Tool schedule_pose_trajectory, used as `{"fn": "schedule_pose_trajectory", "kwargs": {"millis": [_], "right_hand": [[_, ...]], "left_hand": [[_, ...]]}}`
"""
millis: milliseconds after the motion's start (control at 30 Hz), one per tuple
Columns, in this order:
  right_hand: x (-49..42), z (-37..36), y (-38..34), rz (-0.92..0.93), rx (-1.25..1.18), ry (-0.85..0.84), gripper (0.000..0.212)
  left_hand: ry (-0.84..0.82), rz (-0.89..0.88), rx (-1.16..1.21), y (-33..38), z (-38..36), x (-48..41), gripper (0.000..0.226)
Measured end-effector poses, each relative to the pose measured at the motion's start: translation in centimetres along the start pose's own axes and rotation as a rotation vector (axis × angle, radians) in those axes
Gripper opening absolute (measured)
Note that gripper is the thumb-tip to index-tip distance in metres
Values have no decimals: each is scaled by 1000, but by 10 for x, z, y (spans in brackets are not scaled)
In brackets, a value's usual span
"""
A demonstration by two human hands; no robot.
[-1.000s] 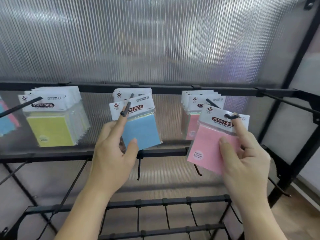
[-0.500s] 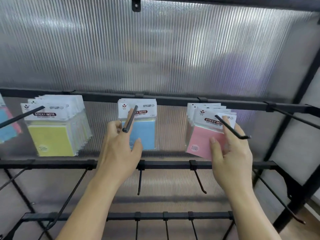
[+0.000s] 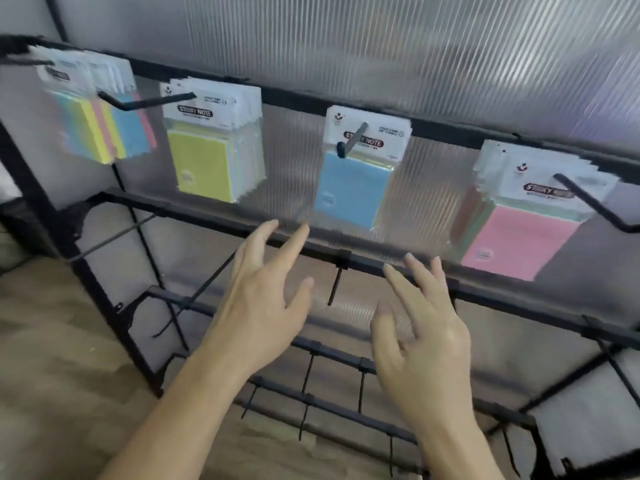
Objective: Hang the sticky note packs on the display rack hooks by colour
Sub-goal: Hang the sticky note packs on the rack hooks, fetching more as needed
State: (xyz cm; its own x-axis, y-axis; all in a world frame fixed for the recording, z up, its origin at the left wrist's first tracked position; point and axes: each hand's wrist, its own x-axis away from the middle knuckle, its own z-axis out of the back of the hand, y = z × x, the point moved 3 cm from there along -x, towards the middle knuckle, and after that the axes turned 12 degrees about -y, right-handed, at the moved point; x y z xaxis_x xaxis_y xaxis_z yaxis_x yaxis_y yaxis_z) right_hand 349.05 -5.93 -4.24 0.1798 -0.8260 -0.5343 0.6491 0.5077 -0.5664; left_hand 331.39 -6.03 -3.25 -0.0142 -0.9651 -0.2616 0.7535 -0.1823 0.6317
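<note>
Sticky note packs hang from hooks on the top bar of the black display rack (image 3: 485,289). A mixed-colour bunch (image 3: 104,129) hangs at the far left. Right of it hang yellow packs (image 3: 204,168), then blue packs (image 3: 353,188), then pink packs (image 3: 519,237) at the right. My left hand (image 3: 263,299) is below the blue packs with fingers spread and holds nothing. My right hand (image 3: 426,334) is beside it, also spread and empty. Neither hand touches a pack.
Bare black hooks (image 3: 334,289) stick out from the rack's lower bars. A ribbed translucent panel (image 3: 381,46) backs the rack. Wood-look floor (image 3: 52,341) shows at the lower left.
Both hands have let go of the blue and pink packs and dropped below them, fingers spread. The view has swung left and tilted, bringing the mixed bunch into sight.
</note>
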Motion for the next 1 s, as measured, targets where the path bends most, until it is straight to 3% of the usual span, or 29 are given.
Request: {"fn": "schedule_pose_trajectory", "kwargs": {"millis": [133,233,433,633,1000], "right_hand": [[6,-45,-28,71,-16,-351,44],[14,-82,-53,147,-26,-594,52],[24,-160,-124,203,161,-937,61],[33,-243,-208,252,152,-1089,61],[42,-388,-351,298,40,-1181,60]], "left_hand": [[5,166,-133,-43,10,51,59],[-21,389,-223,-79,26,92,59],[-26,709,-237,-139,73,163,57],[43,791,-197,-209,139,211,57],[121,869,-205,-332,259,274,55]]}}
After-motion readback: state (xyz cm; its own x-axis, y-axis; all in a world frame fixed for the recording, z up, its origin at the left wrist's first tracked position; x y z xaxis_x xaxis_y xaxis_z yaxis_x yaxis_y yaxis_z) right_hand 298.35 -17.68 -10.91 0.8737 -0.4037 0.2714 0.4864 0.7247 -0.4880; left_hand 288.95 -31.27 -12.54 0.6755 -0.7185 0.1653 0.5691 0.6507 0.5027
